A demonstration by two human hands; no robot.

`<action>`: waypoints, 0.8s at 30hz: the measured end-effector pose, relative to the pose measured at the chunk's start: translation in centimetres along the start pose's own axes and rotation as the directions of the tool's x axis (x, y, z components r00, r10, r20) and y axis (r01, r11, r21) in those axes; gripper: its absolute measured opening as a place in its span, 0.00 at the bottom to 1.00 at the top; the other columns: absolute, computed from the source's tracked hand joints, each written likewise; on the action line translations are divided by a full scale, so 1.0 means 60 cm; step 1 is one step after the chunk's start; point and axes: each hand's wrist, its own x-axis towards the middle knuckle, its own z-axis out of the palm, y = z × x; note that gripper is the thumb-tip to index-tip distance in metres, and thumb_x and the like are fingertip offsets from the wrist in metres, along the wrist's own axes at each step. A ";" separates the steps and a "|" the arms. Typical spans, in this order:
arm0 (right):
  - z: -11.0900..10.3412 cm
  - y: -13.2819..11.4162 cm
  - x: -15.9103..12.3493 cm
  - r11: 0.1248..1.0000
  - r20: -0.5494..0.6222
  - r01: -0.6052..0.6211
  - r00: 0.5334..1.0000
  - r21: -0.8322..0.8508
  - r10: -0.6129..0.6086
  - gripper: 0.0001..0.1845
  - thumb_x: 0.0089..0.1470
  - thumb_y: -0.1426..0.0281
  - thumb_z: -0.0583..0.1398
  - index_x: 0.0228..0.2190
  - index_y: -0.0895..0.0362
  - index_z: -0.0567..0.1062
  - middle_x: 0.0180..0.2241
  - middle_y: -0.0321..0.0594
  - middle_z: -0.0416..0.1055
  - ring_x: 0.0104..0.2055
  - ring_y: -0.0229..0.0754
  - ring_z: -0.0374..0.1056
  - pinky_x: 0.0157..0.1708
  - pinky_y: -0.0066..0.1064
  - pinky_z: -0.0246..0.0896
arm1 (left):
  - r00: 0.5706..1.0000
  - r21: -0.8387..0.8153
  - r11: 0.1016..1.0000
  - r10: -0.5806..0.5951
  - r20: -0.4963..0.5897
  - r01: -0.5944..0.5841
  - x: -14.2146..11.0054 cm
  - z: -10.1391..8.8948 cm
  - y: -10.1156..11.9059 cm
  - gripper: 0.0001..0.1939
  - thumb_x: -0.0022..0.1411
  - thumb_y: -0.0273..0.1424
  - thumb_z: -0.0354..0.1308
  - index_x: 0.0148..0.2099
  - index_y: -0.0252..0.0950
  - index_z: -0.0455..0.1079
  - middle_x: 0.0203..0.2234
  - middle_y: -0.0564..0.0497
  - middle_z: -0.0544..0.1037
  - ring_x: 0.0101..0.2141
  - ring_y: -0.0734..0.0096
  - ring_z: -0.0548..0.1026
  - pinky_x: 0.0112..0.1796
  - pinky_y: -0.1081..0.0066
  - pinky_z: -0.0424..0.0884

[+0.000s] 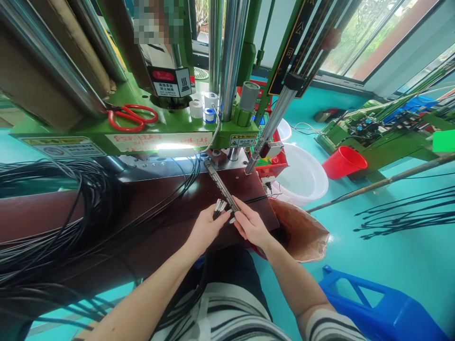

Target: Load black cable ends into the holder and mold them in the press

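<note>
My left hand [206, 228] is closed on a small bunch of black cable ends with metal plug tips [219, 207], held just above the dark brown worktable [170, 222]. My right hand [250, 225] pinches the near end of a long narrow metal fixture bar [221, 187] that runs away toward the green moulding machine [170, 128]. The two hands almost touch at the bar's end. Black cables [177, 189] trail from the plugs to the left.
A big heap of black cables [42, 222] covers the table's left. Red scissors [131, 117] and tape rolls [203, 106] lie on the machine. To the right: a brown bag [302, 232], a white basin [302, 175], a red bucket [343, 162], a blue stool [384, 312].
</note>
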 end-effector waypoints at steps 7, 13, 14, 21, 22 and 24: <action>-0.008 0.006 0.001 0.990 -0.010 -0.058 0.998 0.131 0.060 0.27 0.56 0.61 0.52 0.56 0.55 0.58 0.14 0.26 0.56 0.11 0.27 0.48 0.10 0.21 0.39 | 0.986 -0.063 0.994 0.082 -0.145 -0.092 0.003 -0.007 0.010 0.14 0.54 0.43 0.52 0.31 0.38 0.59 0.13 0.62 0.55 0.13 0.83 0.51 0.13 0.81 0.46; -0.011 0.004 0.002 0.987 0.037 -0.057 0.998 0.150 0.052 0.26 0.56 0.61 0.52 0.55 0.55 0.60 0.14 0.26 0.55 0.11 0.27 0.48 0.10 0.21 0.39 | 1.000 0.012 1.000 -0.008 -0.020 0.008 0.006 -0.010 0.010 0.15 0.52 0.41 0.56 0.27 0.37 0.57 0.11 0.63 0.53 0.12 0.85 0.50 0.13 0.82 0.47; -0.011 0.002 0.002 0.988 0.035 -0.059 0.998 0.144 0.055 0.26 0.55 0.61 0.53 0.55 0.55 0.60 0.14 0.26 0.55 0.11 0.27 0.48 0.11 0.21 0.40 | 1.000 0.014 1.000 -0.004 -0.022 0.004 0.007 -0.009 0.009 0.15 0.51 0.41 0.56 0.27 0.37 0.58 0.11 0.63 0.53 0.12 0.84 0.51 0.13 0.81 0.48; -0.009 -0.008 0.001 0.993 0.046 -0.071 0.997 0.099 0.067 0.27 0.55 0.62 0.52 0.55 0.57 0.60 0.14 0.26 0.54 0.12 0.28 0.47 0.11 0.21 0.40 | 0.999 -0.012 1.000 -0.029 -0.041 0.028 0.007 -0.012 0.005 0.15 0.50 0.42 0.57 0.26 0.37 0.59 0.09 0.63 0.54 0.11 0.84 0.50 0.13 0.80 0.46; -0.008 -0.009 0.001 0.993 0.049 -0.075 0.996 0.091 0.071 0.27 0.55 0.62 0.52 0.55 0.57 0.60 0.14 0.26 0.54 0.12 0.28 0.47 0.11 0.22 0.40 | 0.999 0.005 1.000 -0.013 -0.049 0.014 0.008 -0.013 0.005 0.15 0.50 0.42 0.57 0.26 0.37 0.59 0.09 0.62 0.55 0.11 0.83 0.50 0.13 0.80 0.46; -0.004 -0.009 0.001 0.995 0.049 -0.075 0.996 0.064 0.072 0.27 0.55 0.63 0.52 0.55 0.57 0.59 0.14 0.25 0.54 0.12 0.28 0.47 0.11 0.22 0.41 | 0.997 0.039 0.999 0.021 -0.068 -0.018 0.008 -0.016 0.003 0.14 0.49 0.41 0.58 0.25 0.36 0.60 0.09 0.62 0.56 0.12 0.83 0.51 0.14 0.79 0.47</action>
